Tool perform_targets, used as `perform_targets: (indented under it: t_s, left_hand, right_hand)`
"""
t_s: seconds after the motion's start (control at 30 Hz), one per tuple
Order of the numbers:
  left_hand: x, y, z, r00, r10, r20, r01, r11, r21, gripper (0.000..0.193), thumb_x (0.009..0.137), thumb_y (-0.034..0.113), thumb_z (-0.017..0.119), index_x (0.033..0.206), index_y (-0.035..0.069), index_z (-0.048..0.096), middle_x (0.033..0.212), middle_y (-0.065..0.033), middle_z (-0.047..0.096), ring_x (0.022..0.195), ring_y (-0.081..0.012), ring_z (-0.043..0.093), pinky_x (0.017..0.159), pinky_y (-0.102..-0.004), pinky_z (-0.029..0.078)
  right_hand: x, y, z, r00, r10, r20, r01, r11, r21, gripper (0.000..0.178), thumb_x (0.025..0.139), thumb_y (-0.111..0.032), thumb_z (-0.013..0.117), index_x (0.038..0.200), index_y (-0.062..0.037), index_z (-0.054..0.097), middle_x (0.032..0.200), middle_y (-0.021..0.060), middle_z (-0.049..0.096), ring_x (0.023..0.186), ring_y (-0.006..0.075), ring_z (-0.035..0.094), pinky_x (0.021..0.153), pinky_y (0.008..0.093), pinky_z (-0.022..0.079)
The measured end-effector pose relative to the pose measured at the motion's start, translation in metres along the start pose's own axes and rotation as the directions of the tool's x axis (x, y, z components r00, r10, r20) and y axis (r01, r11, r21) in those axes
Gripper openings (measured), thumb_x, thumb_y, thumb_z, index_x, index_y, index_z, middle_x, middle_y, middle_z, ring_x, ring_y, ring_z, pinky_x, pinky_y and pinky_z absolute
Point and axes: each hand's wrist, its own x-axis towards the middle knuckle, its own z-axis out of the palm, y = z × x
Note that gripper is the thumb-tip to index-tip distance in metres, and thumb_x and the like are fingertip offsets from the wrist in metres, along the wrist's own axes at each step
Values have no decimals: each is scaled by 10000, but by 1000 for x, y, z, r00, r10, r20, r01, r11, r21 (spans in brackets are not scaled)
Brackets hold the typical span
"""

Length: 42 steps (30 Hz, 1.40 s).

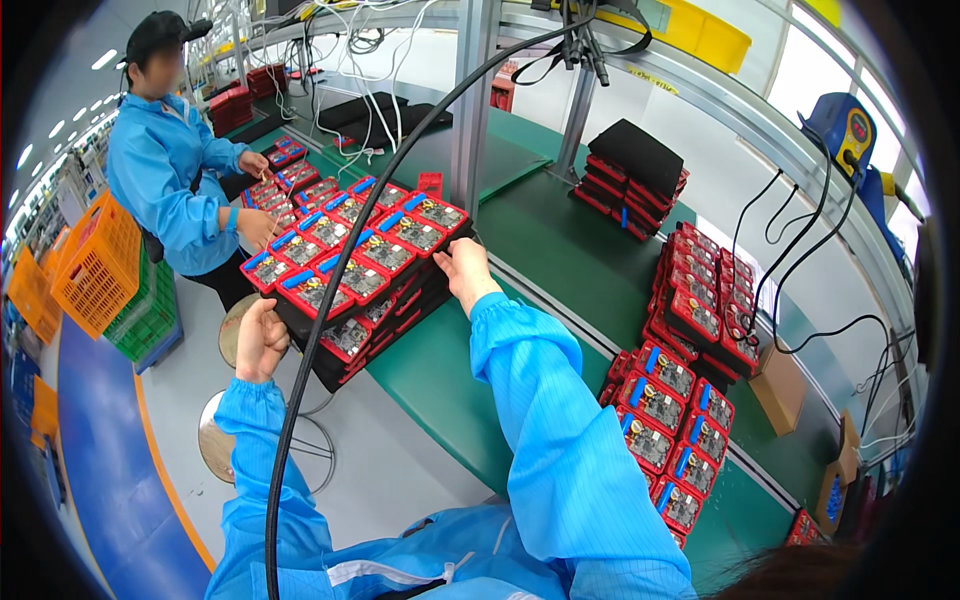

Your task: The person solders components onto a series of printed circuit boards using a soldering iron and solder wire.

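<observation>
A tray of red cases (365,245) lies at the top of a stack on the green table. Each case holds a grey circuit board with thin wires, and many have a blue strip along one side. My left hand (262,342) is closed at the tray's near left corner, with its fingertips partly hidden. At the right edge, my right hand (465,270) grips the tray's side, its fingers partly out of sight. Under it, the lower layers of red cases (348,337) show at the stack's near side.
A co-worker (170,180) in blue handles red cases at the far left. More red-case stacks (665,410) stand on the right, and a black-covered stack (640,160) stands behind. A black cable (350,245) hangs across the view. Metal posts (472,120), stools (215,440) and orange crates (98,260) surround the table.
</observation>
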Motion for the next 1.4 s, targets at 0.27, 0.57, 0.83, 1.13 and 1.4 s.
perform_targets:
  t_s: [0.27,0.57,0.83,1.13,1.4]
  left_hand:
    - [2,6,15,995,-93,25,96,981,-169,142,871,206,441,855,104,538,570,40,474,327,-71,219,321,-220,180]
    - [5,-14,3,990,-6,139,12,999,-39,378,881,40,386,1223,197,427,592,42,398,352,-49,228,347,-207,188]
    - [-17,-21,1,994,49,99,-56,996,70,511,876,10,362,1352,194,358,822,30,545,375,-38,241,363,-201,183]
    - [-61,-7,7,979,82,187,-76,996,-41,390,896,31,402,1261,168,417,895,11,592,370,-31,241,348,-194,172]
    - [-147,-2,64,975,59,216,-59,998,-5,484,912,42,364,1388,106,302,877,-18,585,398,-13,248,335,-179,189]
  right_hand:
    - [17,-8,1,996,-23,81,32,993,-117,80,884,-115,454,912,-58,502,799,43,513,713,156,514,647,313,471]
    - [41,-1,-12,966,-190,177,218,964,-155,236,974,-156,416,1172,-63,505,972,43,576,863,166,566,762,328,474]
    - [-4,-14,-2,963,-208,169,217,976,-33,337,958,-53,323,1263,-53,466,1119,105,597,974,233,606,795,365,486]
    - [-79,-67,5,946,-299,123,282,950,137,337,844,50,328,1110,10,532,1022,151,626,856,264,645,717,392,531]
    - [-187,-110,-47,911,-407,-72,411,910,57,283,805,98,356,1022,44,530,1013,171,617,891,307,640,806,447,524]
